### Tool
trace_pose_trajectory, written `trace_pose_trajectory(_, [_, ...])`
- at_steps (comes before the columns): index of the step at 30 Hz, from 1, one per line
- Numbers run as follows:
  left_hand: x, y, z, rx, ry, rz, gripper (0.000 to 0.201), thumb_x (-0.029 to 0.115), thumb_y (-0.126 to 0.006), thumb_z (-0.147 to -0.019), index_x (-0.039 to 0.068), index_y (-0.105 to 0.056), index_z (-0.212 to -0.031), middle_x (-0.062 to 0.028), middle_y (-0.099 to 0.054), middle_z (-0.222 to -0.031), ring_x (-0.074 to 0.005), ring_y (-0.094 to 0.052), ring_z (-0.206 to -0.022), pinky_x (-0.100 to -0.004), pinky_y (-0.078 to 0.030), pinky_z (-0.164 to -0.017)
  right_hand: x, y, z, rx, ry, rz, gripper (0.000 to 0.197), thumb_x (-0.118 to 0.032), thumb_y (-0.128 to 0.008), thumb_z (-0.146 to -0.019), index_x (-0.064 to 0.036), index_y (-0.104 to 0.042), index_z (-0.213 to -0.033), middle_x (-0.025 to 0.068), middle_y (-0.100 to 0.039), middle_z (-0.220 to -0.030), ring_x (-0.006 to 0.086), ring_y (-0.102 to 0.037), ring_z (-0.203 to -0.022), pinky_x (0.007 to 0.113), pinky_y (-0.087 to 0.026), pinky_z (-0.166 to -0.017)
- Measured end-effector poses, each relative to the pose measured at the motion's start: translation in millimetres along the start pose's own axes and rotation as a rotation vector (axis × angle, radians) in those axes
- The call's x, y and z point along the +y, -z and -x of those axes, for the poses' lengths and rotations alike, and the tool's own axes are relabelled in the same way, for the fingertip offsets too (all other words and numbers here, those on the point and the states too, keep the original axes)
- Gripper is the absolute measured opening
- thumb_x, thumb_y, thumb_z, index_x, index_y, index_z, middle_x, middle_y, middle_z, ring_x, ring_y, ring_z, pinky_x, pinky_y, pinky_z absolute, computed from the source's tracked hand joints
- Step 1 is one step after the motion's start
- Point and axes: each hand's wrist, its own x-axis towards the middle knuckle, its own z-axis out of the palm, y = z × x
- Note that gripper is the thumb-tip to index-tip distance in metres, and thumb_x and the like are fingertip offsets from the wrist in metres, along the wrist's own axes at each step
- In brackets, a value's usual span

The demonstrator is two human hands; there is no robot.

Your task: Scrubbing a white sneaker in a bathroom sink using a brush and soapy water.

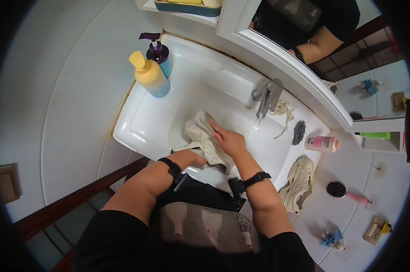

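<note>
Bright even daylight, soft shadows, fisheye bending, dark rim.
</note>
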Motion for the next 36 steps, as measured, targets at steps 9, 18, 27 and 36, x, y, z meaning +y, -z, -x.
trace_pose_trajectory(9, [-14.7, 15.5, 3.3, 0.268, -0.056, 1.963, 0.048, 0.019, -0.061, -0.085, -0.004, -0.042, -0.122, -0.0128, -0.052, -0.119, -0.0216, -0.054, -0.106, -0.0346, -0.044, -0.091, 78.3, -22.7, 93.5, -0.066, -0.074, 0.02, 0.044, -0.044, -0.042, -0.09, -0.0398, -0.036, -0.133, 0.008, -0.066, -0.085, 0.0302, -0.062, -0.074, 0.039, -0.049, -0.063])
trace_pose_trajectory(18, [2.3, 7.9, -39.6, 0.54, 0.215, 1.423, 0.05, 0.0, -0.068, -0.076, -0.007, -0.041, -0.118, -0.0168, -0.054, -0.11, -0.0254, -0.058, -0.098, -0.0347, -0.053, -0.079, 4.6, -8.5, -12.2, 0.166, -0.097, 0.005, 0.044, -0.042, -0.044, -0.09, -0.0386, -0.037, -0.133, 0.0122, -0.063, -0.074, 0.031, -0.062, -0.068, 0.041, -0.048, -0.059])
trace_pose_trajectory(27, [-30.6, -8.1, -62.3, 0.548, 0.314, 1.262, 0.069, 0.018, -0.079, -0.068, -0.004, -0.043, -0.123, -0.0192, -0.053, -0.118, -0.0274, -0.055, -0.103, -0.0377, -0.048, -0.08, 56.6, -34.4, 84.9, -0.071, -0.196, 0.122, 0.043, -0.044, -0.044, -0.089, -0.043, -0.036, -0.132, 0.0102, -0.063, -0.071, 0.0285, -0.062, -0.066, 0.041, -0.048, -0.057])
trace_pose_trajectory(36, [6.8, 34.6, -26.1, 0.527, 0.332, 0.881, 0.062, 0.022, -0.079, -0.067, -0.004, -0.05, -0.115, -0.0185, -0.057, -0.111, -0.0275, -0.058, -0.097, -0.0362, -0.05, -0.075, 0.5, 3.2, -35.4, 0.149, -0.183, 0.119, 0.043, -0.042, -0.042, -0.09, -0.0417, -0.034, -0.133, 0.0105, -0.064, -0.073, 0.028, -0.063, -0.067, 0.041, -0.049, -0.057])
